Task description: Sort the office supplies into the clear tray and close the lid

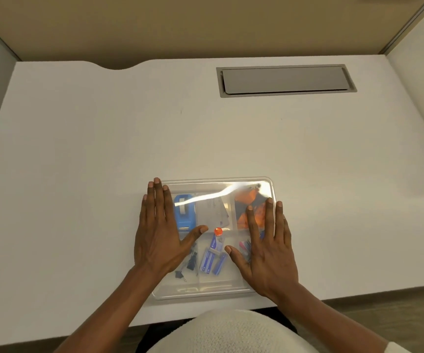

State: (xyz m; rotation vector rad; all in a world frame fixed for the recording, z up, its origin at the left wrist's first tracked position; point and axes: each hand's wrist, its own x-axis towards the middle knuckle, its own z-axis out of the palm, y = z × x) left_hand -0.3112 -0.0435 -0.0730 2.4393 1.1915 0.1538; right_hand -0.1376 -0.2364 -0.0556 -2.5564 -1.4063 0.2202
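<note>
Bottom centre of frame: the person's lap, in white knit fabric (221, 332), sits just below the near desk edge. Both forearms run up from the lower corners toward the tray.

Clear tray (206, 293) sits at lower centre of frame, close to the near edge of the white desk (104, 149). The lid (218, 183) is on top; glare streaks across its far half. Whether it's fully seated at every corner can't be confirmed.

Left hand (158, 230): flat, palm down, fingers spread wide, holding nothing. It covers the tray's left side, w/ fingertips reaching the far left corner. Right hand (267, 248): same posture, flat and splayed, nothing held, over the right side. Likely reason: even downward pressure on both sides to seat the lid w/o tipping the tray.

Contents, seen thru the lid:
- Near left compartment: black binder clips (191, 261), partly under the left palm.
- Near centre: blue staple boxes (212, 261) and a glue stick w/ red cap (217, 232).
- Near right: small coloured items, mostly hidden by the right hand; type can't be told.
- Far left: blue tape dispenser (184, 212).
- Far centre: grey card or packet (212, 212).
- Far right: orange item (244, 202), blurred by glare.

No loose supplies are visible on the desk, so sorting looks done; lid closing appears to be the step in hand.

Upper right of frame: grey cable hatch (286, 80), shut. Beyond it, a beige partition (180, 26).
</note>
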